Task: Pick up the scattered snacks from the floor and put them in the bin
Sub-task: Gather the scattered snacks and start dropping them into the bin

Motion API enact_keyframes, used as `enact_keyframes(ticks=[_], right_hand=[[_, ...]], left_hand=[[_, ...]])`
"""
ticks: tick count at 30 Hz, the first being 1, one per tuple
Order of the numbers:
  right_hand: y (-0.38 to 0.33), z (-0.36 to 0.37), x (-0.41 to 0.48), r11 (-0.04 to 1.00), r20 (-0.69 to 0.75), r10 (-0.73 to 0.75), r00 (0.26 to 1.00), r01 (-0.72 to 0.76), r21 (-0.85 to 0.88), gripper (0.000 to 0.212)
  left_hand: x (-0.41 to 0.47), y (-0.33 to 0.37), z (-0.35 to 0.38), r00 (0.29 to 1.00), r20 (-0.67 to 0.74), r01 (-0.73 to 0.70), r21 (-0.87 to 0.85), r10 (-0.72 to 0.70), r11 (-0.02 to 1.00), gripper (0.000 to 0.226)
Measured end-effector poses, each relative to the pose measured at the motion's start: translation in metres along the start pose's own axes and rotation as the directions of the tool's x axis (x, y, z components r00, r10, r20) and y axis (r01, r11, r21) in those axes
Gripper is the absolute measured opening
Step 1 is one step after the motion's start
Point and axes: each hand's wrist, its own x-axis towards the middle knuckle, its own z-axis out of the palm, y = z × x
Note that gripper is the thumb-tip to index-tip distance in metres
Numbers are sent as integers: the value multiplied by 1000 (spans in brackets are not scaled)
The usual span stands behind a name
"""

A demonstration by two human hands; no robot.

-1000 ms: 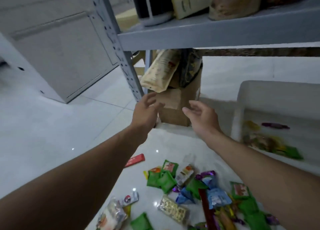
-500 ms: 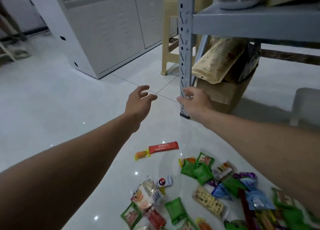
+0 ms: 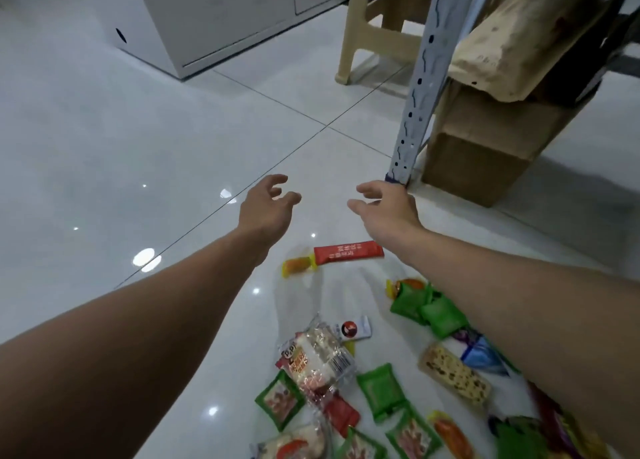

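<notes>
Several snack packets lie scattered on the white tiled floor at the lower right. A red bar [image 3: 348, 252] lies nearest my hands, with a small yellow-orange sweet [image 3: 297, 265] at its left end. Green packets [image 3: 426, 308], a clear pack of white biscuits [image 3: 317, 358] and a nut bar [image 3: 454, 374] lie closer to me. My left hand [image 3: 266, 206] and my right hand [image 3: 384, 206] are stretched out above the floor beyond the red bar, fingers loosely spread, holding nothing. The bin is out of view.
A grey metal shelf post [image 3: 420, 88] stands just beyond my right hand. Behind the post sit a cardboard box [image 3: 485, 147] and a paper bag [image 3: 512, 43]. A beige plastic stool [image 3: 374, 26] and a white cabinet [image 3: 207, 19] stand farther back.
The view has swung left and down, so the white bin left the picture and more floor shows. Both hands stay outstretched and empty, now lower and closer to the snacks.
</notes>
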Motion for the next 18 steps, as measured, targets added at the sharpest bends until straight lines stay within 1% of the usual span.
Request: enact_keyframes(ticks=[3,5,8,11,13,15,18], right_hand=[[15,15,-4,1000,37,15,999,-14,-24,35],[23,20,-3,999,34,28,999,-27,-28,36],[34,22,1,998,-1,60,998,-60,3,34],[46,25,5,996,34,48,998,-46,-71,33],[54,28,9,988,55,39,998,-30,-150,32],[60,31,14,970,80,41,996,-20,-244,34],[69,37,16,933,158,34,987,25,-358,39]], left_hand=[[3,-34,2,998,63,-12,224,-2,975,39],[5,-51,7,993,117,-8,323,-31,946,43],[10,-67,17,984,158,24,357,-86,934,51],[15,-80,28,965,209,62,399,-156,915,57],[18,-90,35,965,203,52,469,-165,882,50],[19,-99,39,976,174,14,563,-135,826,39],[19,-104,40,981,155,3,602,-121,798,31]])
